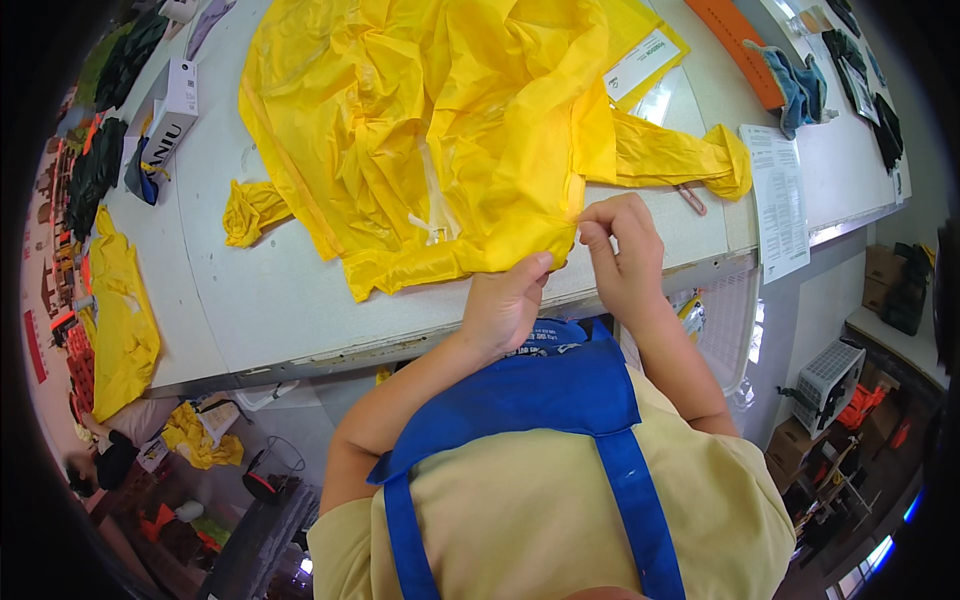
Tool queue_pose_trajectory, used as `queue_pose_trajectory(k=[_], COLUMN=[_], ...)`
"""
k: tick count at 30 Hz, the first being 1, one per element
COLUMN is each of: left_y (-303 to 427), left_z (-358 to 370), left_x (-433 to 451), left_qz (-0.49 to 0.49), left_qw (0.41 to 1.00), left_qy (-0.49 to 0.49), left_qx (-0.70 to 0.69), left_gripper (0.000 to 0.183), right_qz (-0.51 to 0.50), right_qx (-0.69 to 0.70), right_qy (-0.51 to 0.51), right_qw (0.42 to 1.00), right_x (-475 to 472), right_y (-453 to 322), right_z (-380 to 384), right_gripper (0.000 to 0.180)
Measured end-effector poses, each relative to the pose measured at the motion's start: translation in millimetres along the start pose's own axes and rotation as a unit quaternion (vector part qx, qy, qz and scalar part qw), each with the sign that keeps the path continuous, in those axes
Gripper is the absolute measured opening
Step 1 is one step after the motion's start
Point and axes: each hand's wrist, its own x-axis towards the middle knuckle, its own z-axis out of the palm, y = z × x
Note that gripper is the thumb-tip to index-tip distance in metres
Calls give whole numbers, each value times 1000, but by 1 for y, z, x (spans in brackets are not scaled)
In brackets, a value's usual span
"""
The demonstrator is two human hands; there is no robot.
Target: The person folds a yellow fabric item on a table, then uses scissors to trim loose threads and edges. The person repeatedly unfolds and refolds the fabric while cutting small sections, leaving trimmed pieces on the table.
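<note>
A yellow waterproof jacket [465, 135] lies spread over the white table [300, 322], its sleeves reaching out to the left and right. My left hand [510, 300] grips the jacket's near edge, thumb on top, at the corner. Just right of it, my right hand [626, 247] is raised with bent fingers, thumb and forefinger pinched together at the jacket's edge; whether a thread or bit of cloth is between them is too small to tell. A zip end [433, 229] shows near the hem. Pink-handled snips [691, 199] lie partly under the right sleeve.
A printed sheet [776, 202] overhangs the table's front edge at right. Beyond it are an orange strip [739, 52] and a blue cloth [802, 90]. At left stand a white box [171, 112] and another yellow garment [120, 315]. A co-worker [112, 457] is at lower left.
</note>
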Motion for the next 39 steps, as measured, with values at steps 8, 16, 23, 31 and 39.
queue_pose_trajectory(k=[8,16,23,31,39], left_y=[6,12,20,25,24], left_z=[0,-4,-3,-4,-2], left_x=[1,2,3,3,3], left_qz=[4,14,0,1,12], left_qw=[1000,1000,1000,1000,1000], left_qy=[18,-12,-29,-27,-14], left_qx=[-11,17,1,0,4], left_gripper=[42,45,46,47,48], right_qz=[162,159,195,349,64], right_qx=[253,195,-464,-163,2], right_qy=[30,39,108,120,24], right_qw=[953,967,857,915,998], right_x=[-5,-7,-37,-45,-26], right_y=[-2,38,207,152,8], right_z=[11,-3,-75,-86,-19], right_gripper=[24,15,33,31,30])
